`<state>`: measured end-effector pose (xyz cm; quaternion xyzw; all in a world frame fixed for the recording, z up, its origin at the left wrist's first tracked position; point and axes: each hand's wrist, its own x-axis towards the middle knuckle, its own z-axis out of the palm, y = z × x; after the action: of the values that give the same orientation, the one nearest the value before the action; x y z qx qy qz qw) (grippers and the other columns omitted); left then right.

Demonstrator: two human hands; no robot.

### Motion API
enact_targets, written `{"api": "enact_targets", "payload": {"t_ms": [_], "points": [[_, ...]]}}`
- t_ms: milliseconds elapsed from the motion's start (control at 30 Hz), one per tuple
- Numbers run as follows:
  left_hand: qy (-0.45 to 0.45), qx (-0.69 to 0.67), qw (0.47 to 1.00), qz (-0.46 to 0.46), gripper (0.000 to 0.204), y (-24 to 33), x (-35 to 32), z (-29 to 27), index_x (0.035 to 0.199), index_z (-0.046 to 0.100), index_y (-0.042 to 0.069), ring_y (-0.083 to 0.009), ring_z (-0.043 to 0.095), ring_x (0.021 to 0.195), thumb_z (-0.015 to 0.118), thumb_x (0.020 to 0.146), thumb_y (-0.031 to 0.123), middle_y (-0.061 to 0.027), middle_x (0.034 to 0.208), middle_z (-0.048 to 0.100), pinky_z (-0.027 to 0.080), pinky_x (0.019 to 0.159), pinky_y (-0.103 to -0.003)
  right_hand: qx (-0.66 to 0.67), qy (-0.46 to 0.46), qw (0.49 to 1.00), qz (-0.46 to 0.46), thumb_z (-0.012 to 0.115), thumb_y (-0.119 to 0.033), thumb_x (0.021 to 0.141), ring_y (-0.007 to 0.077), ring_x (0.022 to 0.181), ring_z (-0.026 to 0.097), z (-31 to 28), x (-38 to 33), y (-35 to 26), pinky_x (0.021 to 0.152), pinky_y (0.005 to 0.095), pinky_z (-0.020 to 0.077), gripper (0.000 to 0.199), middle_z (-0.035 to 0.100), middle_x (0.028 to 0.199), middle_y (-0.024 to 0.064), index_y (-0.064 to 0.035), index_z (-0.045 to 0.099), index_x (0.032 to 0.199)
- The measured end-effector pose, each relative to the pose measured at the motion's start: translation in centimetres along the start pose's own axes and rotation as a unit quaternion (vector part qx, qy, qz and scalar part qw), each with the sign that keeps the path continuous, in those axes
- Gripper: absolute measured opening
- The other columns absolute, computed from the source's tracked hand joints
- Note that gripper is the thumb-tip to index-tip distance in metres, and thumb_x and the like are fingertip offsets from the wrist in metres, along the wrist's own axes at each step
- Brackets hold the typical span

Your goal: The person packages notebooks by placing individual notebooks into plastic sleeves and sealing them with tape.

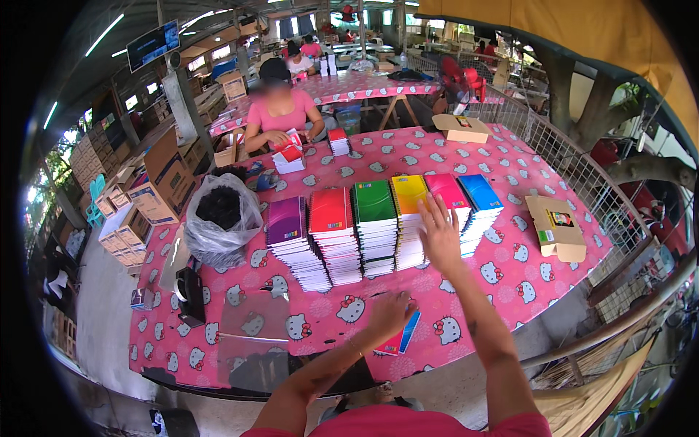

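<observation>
Six colour stacks of notebooks [375,229] stand nearly full. Right hand [439,233], fingers spread, rests on the yellow stack [409,218]; left hand [389,312] presses a few collected books [403,341] flat on the surface [510,269]. Collation looks barely begun.

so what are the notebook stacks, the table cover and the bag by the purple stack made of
The notebook stacks look like paper: white page edges under glossy coloured card covers that catch the light. The table cover seems a pink printed plastic or oilcloth sheet, smooth and faintly shiny, though it could be cloth. The bag looks like thin clear plastic film, crinkled, dark contents showing through.
</observation>
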<state>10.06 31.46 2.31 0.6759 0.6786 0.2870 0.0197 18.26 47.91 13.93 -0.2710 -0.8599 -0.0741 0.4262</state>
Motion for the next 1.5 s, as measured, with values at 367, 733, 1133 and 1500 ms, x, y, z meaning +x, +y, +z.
{"api": "enact_targets", "payload": {"t_ms": [367, 733, 1133, 1500], "points": [[0.275, 0.136, 0.947, 0.098, 0.041, -2.4, 2.5, -18.7, 0.128, 0.060, -0.001, -0.0344, 0.060, 0.120, 0.059, 0.087, 0.004, -0.0187, 0.127, 0.063, 0.043, 0.106, -0.052, 0.151, -0.288, 0.945, -0.019, 0.071, -0.019, 0.083, 0.0276, 0.103, 0.059, -2.0, -25.9, -7.1, 0.086, 0.0467, 0.0436, 0.032, 0.062, 0.109, 0.0050, -0.0193, 0.067, 0.114], [0.020, 0.040, 0.998, 0.047, 0.079, -0.7, -4.8, -4.1, 0.150, 0.023, -0.010, -0.0463, 0.041, 0.136, 0.057, 0.097, 0.038, -0.0311, 0.150, 0.036, 0.033, 0.112, -0.055, -0.004, 0.017, 0.999, 0.033, 0.073, -0.009, 0.081, 0.0351, 0.133, 0.044, -2.4, -2.2, 2.1, 0.109, 0.0477, 0.0368, 0.063, 0.048, 0.143, 0.0164, -0.0100, 0.051, 0.140], [0.323, 0.092, 0.937, 0.096, 0.022, 2.6, 5.8, -21.1, 0.104, 0.068, 0.003, -0.0287, 0.067, 0.070, 0.065, 0.083, 0.009, -0.0110, 0.083, 0.071, 0.054, 0.077, -0.045, 0.526, 0.016, 0.818, 0.232, 0.059, 0.013, 0.075, 0.0268, 0.109, 0.061, -4.2, -13.1, 0.4, 0.102, 0.0411, 0.0437, 0.030, 0.068, 0.104, 0.0081, -0.0031, 0.063, 0.100], [-0.082, 0.018, 0.989, -0.124, 0.055, -0.9, -1.7, 0.4, 0.087, 0.067, -0.001, -0.0404, 0.066, 0.065, 0.047, 0.100, 0.049, -0.0204, 0.069, 0.066, 0.054, 0.060, -0.050, 0.208, -0.114, 0.964, 0.119, 0.066, 0.004, 0.074, 0.0408, 0.122, 0.053, 1.9, -15.9, 3.8, 0.103, 0.0493, 0.0421, 0.045, 0.059, 0.129, 0.0208, 0.0003, 0.061, 0.119]]}}
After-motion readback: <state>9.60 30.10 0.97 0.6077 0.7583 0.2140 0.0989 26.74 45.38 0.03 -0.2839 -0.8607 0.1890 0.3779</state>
